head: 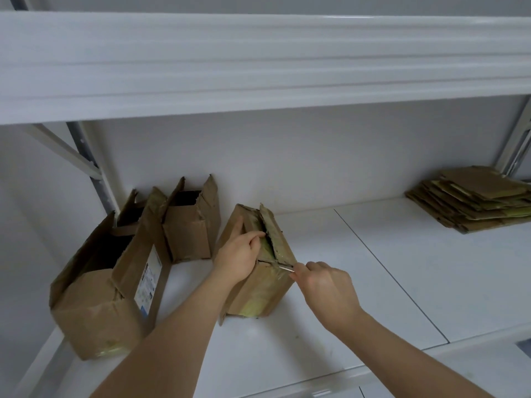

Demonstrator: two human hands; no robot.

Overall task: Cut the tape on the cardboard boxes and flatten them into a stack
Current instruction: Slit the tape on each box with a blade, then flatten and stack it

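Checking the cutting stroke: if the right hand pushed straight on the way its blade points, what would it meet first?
The taped box: the blade in the right hand points left along its top seam. Beyond it, likely the left hand; depth unclear.

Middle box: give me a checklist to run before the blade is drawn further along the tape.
1. Left hand steadies the middle box: ok.
2. Right hand has a grip on the blade: ok.
3. Blade tip at the taped seam: ok.
4. Left fingers out of the blade's path: cannot tell, they lie close.
5. Box standing firmly on the shelf: ok.
6. Flattened stack ready at right: ok.
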